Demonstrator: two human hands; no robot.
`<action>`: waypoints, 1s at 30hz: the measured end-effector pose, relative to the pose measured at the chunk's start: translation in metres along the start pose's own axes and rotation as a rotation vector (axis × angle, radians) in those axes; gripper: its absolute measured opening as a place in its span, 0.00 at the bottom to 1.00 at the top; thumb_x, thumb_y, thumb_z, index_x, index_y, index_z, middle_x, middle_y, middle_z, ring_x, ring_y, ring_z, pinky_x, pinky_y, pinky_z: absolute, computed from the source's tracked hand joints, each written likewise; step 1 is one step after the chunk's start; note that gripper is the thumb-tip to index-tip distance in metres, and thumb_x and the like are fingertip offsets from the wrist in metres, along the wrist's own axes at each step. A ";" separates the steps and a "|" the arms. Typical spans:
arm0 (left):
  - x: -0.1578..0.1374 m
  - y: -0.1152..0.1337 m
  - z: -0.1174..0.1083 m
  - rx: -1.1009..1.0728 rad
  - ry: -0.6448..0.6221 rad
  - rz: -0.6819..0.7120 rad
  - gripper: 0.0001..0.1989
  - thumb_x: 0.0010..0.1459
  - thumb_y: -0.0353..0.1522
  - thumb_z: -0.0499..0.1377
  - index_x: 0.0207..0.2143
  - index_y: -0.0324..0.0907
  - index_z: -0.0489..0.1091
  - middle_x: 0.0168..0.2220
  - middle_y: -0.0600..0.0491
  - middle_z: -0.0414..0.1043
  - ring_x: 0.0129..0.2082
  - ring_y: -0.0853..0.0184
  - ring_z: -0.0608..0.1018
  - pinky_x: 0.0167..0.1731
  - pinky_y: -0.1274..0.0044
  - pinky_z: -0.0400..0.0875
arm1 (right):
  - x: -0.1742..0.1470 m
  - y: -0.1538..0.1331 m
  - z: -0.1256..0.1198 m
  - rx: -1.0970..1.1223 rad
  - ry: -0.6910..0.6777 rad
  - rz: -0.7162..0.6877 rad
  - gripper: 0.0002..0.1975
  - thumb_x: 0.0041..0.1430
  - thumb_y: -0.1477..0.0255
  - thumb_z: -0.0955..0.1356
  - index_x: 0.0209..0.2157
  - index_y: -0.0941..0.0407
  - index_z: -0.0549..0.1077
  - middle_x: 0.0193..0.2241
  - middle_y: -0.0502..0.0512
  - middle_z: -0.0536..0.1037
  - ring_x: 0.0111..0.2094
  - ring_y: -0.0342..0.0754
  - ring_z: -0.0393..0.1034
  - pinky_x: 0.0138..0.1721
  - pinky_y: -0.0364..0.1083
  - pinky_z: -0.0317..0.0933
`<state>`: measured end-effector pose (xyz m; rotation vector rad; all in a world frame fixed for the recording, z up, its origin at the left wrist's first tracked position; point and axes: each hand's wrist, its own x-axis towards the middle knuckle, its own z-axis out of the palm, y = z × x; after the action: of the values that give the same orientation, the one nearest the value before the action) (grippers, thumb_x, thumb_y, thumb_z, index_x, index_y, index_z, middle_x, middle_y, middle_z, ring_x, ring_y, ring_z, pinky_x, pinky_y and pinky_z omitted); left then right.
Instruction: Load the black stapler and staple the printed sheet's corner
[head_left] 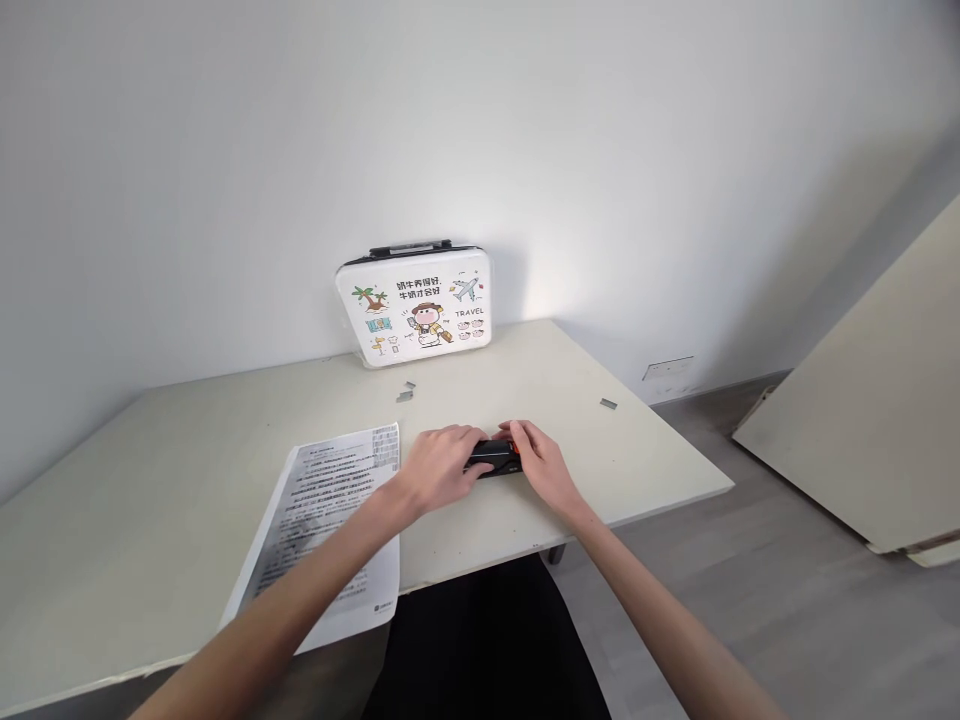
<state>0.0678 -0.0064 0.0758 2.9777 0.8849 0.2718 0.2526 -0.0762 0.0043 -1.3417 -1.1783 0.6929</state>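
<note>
A black stapler (pixel 493 453) with an orange-red part near its right end lies low over the table, between my two hands. My left hand (pixel 444 466) wraps its left end, fingers over the top and thumb along the near side. Around the right end, by the orange-red part, closes my right hand (pixel 543 468); some of its fingers are hidden behind the stapler. Left of my hands rests a stack of printed paper (pixel 322 530), partly covered by my left forearm. Small grey staple strips (pixel 405 396) sit beyond my left hand, and another staple strip (pixel 608 404) is off to the right.
A white case (pixel 352 300) with cartoon prints and a black handle stands at the back of the pale table (pixel 540 375), against the wall. The table's right edge slants towards me. On the grey floor (pixel 750 620) at the right stands a large white panel-like piece (pixel 855 420).
</note>
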 end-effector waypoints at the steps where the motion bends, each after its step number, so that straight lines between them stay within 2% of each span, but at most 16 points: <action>1: 0.002 0.005 0.005 -0.005 -0.002 0.003 0.11 0.67 0.38 0.61 0.50 0.46 0.73 0.46 0.48 0.82 0.43 0.55 0.83 0.39 0.68 0.74 | 0.000 0.000 0.000 0.003 0.000 -0.002 0.26 0.73 0.49 0.58 0.49 0.52 0.77 0.49 0.59 0.84 0.49 0.55 0.79 0.54 0.54 0.71; 5: 0.003 0.011 0.016 -0.048 0.010 -0.015 0.13 0.66 0.39 0.63 0.51 0.46 0.73 0.46 0.49 0.82 0.44 0.54 0.83 0.39 0.68 0.74 | 0.002 0.006 -0.001 -0.008 -0.002 0.000 0.23 0.73 0.51 0.58 0.48 0.52 0.75 0.49 0.59 0.84 0.49 0.55 0.79 0.54 0.55 0.71; 9: -0.008 -0.002 0.018 -0.224 0.070 -0.070 0.15 0.65 0.41 0.65 0.52 0.49 0.73 0.49 0.53 0.82 0.43 0.59 0.84 0.39 0.70 0.75 | 0.001 0.010 -0.006 0.006 -0.051 0.014 0.22 0.74 0.53 0.57 0.50 0.51 0.73 0.49 0.59 0.84 0.51 0.54 0.79 0.57 0.55 0.69; 12: -0.022 -0.013 0.018 -0.310 0.064 -0.134 0.16 0.63 0.43 0.66 0.50 0.48 0.74 0.45 0.54 0.82 0.37 0.61 0.83 0.36 0.71 0.75 | -0.002 0.008 -0.011 0.026 -0.100 0.027 0.21 0.74 0.54 0.57 0.52 0.51 0.72 0.49 0.58 0.84 0.52 0.53 0.78 0.58 0.55 0.68; 15: -0.033 -0.021 0.021 -0.341 0.023 -0.166 0.12 0.62 0.42 0.67 0.43 0.47 0.75 0.42 0.54 0.81 0.37 0.62 0.83 0.34 0.72 0.74 | -0.006 0.005 -0.013 0.015 -0.111 0.035 0.21 0.75 0.54 0.57 0.53 0.51 0.71 0.50 0.58 0.83 0.53 0.53 0.77 0.59 0.56 0.67; 18: -0.037 -0.023 0.026 -0.376 0.015 -0.185 0.09 0.63 0.41 0.67 0.38 0.46 0.76 0.43 0.54 0.80 0.36 0.64 0.82 0.33 0.73 0.73 | -0.008 0.003 -0.012 -0.008 -0.112 0.050 0.22 0.75 0.53 0.57 0.57 0.49 0.70 0.51 0.58 0.83 0.54 0.53 0.77 0.59 0.57 0.68; 24: -0.034 -0.025 0.032 -0.416 0.037 -0.204 0.09 0.65 0.40 0.65 0.37 0.44 0.77 0.40 0.55 0.78 0.33 0.67 0.80 0.32 0.75 0.72 | -0.010 0.006 -0.008 -0.032 -0.070 0.059 0.24 0.75 0.51 0.57 0.60 0.48 0.68 0.53 0.58 0.82 0.55 0.54 0.77 0.60 0.58 0.68; 30: -0.043 -0.035 0.031 -0.362 0.076 -0.141 0.09 0.67 0.40 0.64 0.39 0.45 0.77 0.40 0.56 0.79 0.32 0.67 0.81 0.30 0.76 0.71 | -0.015 0.003 -0.007 -0.056 -0.055 0.106 0.23 0.75 0.51 0.57 0.57 0.49 0.70 0.55 0.58 0.81 0.57 0.53 0.75 0.61 0.57 0.66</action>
<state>0.0187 0.0007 0.0359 2.5758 0.9326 0.4852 0.2547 -0.0914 -0.0011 -1.4477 -1.1843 0.7822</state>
